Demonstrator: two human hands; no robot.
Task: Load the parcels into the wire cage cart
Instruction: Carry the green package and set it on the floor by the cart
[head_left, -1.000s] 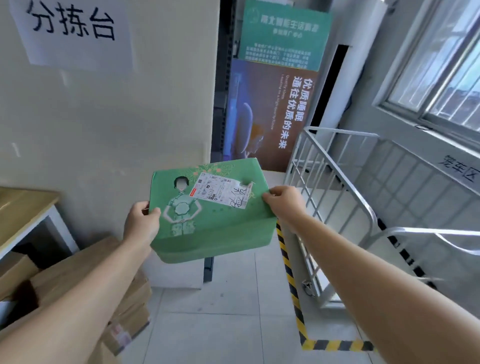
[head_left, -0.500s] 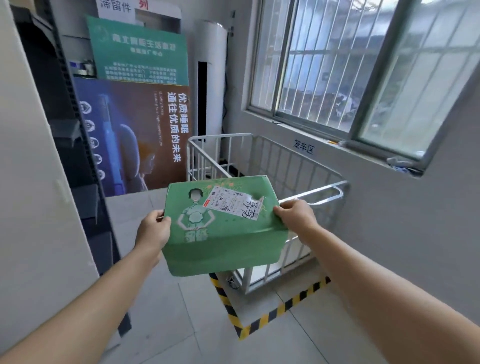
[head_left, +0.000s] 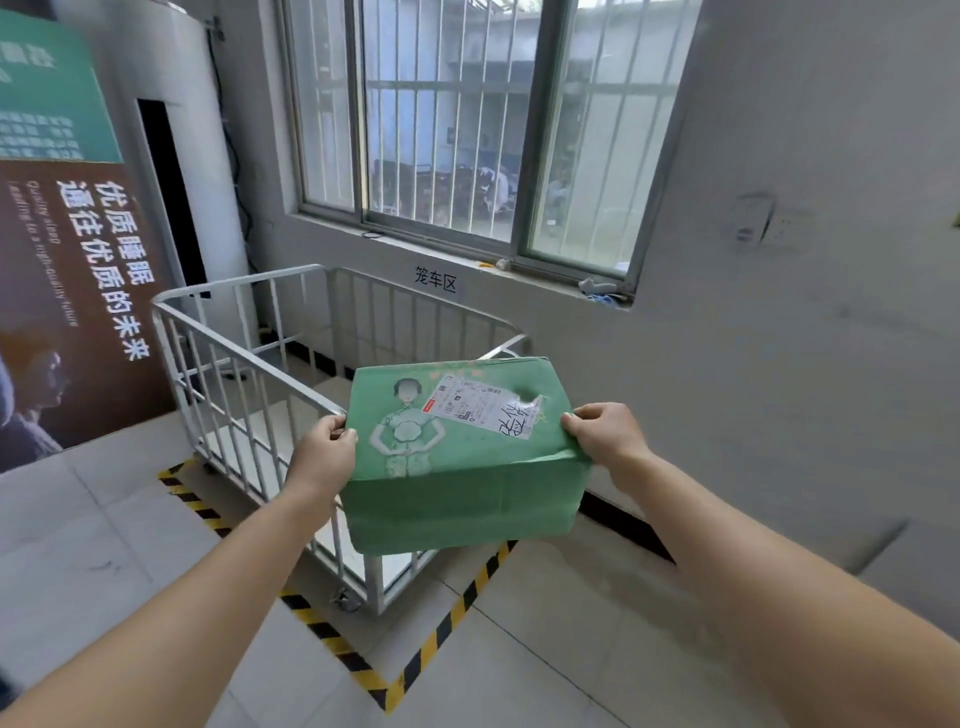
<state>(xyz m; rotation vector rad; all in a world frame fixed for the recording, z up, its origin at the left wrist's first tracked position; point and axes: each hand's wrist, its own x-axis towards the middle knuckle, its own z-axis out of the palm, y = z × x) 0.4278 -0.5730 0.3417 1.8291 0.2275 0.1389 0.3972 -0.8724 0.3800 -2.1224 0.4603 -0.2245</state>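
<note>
I hold a green cardboard parcel with a printed figure and a white shipping label in front of me, above the near right corner of the wire cage cart. My left hand grips its left edge and my right hand grips its right edge. The white wire cage cart stands on the floor below the window, inside a yellow-and-black taped zone. What I can see of the cart's floor holds nothing; the parcel hides its near right part.
Yellow-and-black floor tape marks the cart's bay. A brown and green poster board leans at the left, with a white standing air conditioner behind the cart. The barred window and grey wall bound the right side.
The view has swung right, away from the sorting table and stacked cartons, onto the cage cart. The parcel, still in both hands, now sits over the cart's near corner, which looks closer.
</note>
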